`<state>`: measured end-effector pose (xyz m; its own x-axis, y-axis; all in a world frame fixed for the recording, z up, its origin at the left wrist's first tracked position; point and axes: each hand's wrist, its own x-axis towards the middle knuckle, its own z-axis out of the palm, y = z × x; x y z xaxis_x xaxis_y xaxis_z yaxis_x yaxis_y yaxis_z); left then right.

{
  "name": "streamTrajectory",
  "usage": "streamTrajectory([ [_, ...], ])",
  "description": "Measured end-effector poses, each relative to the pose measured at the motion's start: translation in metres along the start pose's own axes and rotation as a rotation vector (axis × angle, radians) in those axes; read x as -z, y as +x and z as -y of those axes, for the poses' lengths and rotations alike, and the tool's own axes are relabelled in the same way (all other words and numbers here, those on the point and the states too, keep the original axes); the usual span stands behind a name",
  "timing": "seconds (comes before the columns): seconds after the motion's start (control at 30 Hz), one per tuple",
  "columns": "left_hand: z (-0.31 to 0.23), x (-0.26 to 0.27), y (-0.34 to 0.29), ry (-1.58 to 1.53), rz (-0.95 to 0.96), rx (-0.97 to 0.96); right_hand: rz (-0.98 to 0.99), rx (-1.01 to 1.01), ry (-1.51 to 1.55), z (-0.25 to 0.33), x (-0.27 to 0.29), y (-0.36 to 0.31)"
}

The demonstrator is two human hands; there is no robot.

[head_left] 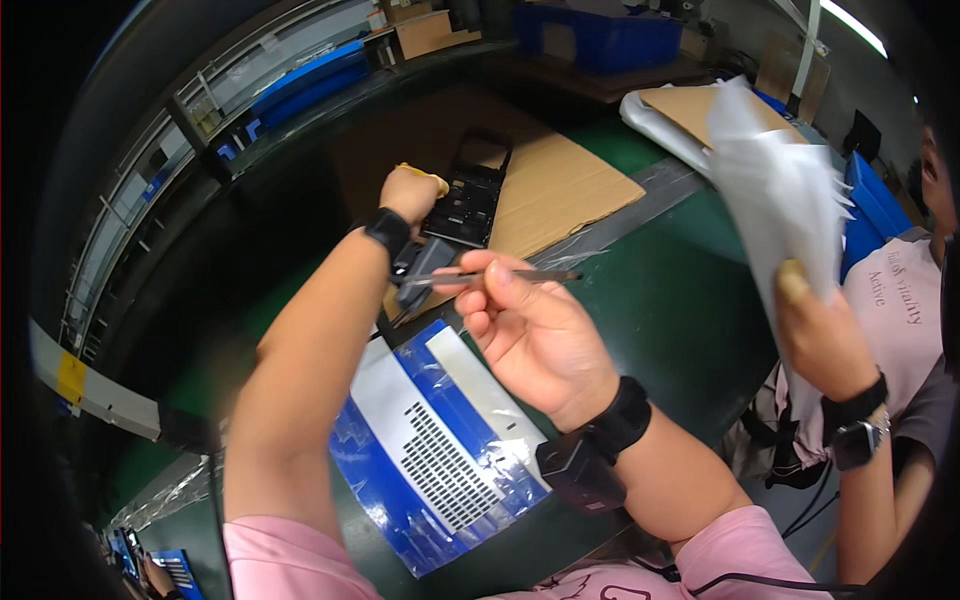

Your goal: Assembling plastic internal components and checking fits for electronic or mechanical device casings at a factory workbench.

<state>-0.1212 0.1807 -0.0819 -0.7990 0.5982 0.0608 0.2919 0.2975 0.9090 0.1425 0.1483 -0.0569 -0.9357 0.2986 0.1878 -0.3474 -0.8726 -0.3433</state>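
My left hand (412, 192), with yellow covers on its fingertips, is closed at the left edge of a black plastic housing (468, 205) with cutouts. The housing lies on a flat brown cardboard sheet (560, 190). Nearer to me, my right hand (545, 345) is turned palm up, pinching slim dark tweezers (540, 275) between thumb and fingers. They lie level, pointing left past a wrist-worn black box (432, 262) on my left arm. Below my hands sits a blue-and-white sheet (385, 500) bearing rows of small black rectangular stickers (440, 470).
At the right, a co-worker's hand (825, 330) holds a blurred bundle of white sheets (770, 180). A blue bin (600, 40) stands at the far side. The green tabletop (650, 310) runs beneath everything. Another person's hand (158, 577) shows at the lower left.
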Motion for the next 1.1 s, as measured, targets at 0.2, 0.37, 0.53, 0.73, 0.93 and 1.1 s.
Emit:
streamTrajectory([
  [0.2,-0.015,0.068,-0.177,-0.797,-0.013,-0.015,-0.109,0.115,-0.401,-0.006,-0.014,-0.015],
  [0.37,-0.004,0.095,-0.302,-1.064,-0.051,0.239,-0.051,0.000,-0.675,-0.041,-0.021,-0.034],
  [0.53,0.010,0.108,-0.361,-1.182,-0.112,0.315,-0.078,-0.158,-0.769,-0.087,-0.027,-0.056],
  [0.73,0.025,0.118,-0.369,-1.321,-0.108,0.273,-0.064,-0.151,-0.816,-0.110,-0.027,-0.065],
  [0.93,0.024,0.119,-0.375,-1.352,-0.102,0.274,-0.103,-0.171,-0.827,-0.110,-0.027,-0.065],
  [1.1,0.023,0.116,-0.375,-1.355,-0.128,0.296,-0.078,-0.196,-0.728,-0.107,-0.021,-0.066],
])
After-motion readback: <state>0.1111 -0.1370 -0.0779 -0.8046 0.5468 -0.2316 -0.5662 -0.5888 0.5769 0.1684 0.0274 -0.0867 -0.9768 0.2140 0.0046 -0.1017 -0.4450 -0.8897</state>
